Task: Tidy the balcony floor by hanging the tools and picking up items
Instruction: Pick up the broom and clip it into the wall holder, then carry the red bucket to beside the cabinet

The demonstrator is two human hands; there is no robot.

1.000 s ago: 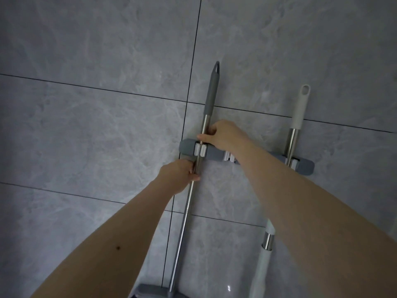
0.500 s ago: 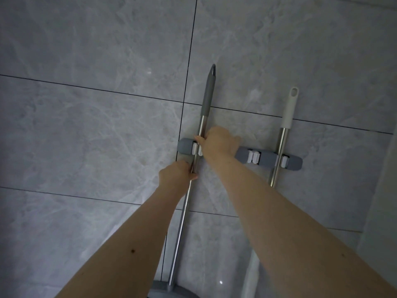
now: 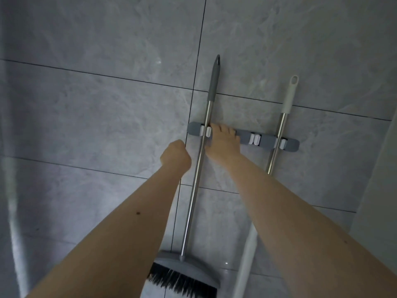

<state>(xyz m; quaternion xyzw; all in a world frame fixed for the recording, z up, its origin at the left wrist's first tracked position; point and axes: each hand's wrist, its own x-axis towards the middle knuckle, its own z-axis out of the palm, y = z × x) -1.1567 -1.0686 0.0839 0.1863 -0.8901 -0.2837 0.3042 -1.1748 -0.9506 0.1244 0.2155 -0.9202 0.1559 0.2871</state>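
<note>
A broom (image 3: 196,177) with a steel pole, grey grip and black bristles hangs upright in the left clip of a grey wall rack (image 3: 266,140). My left hand (image 3: 175,158) is curled into a loose fist just left of the pole, off it. My right hand (image 3: 223,145) lies flat with fingers spread against the rack and wall just right of the pole, fingertips at the clip. A second tool with a white grip (image 3: 279,130) hangs in the right clip, its lower part hidden behind my right forearm.
The wall is grey marbled tile (image 3: 96,115) with dark grout lines. The rack's middle clip (image 3: 254,139) holds nothing. A pale wall edge (image 3: 378,190) rises at the far right. A white pole section (image 3: 245,269) shows at the bottom beside the broom head.
My left hand has let go of the broom pole and moved left. My right hand has opened from the pole to lie flat by the clip. The view has tilted down, showing the bristles.
</note>
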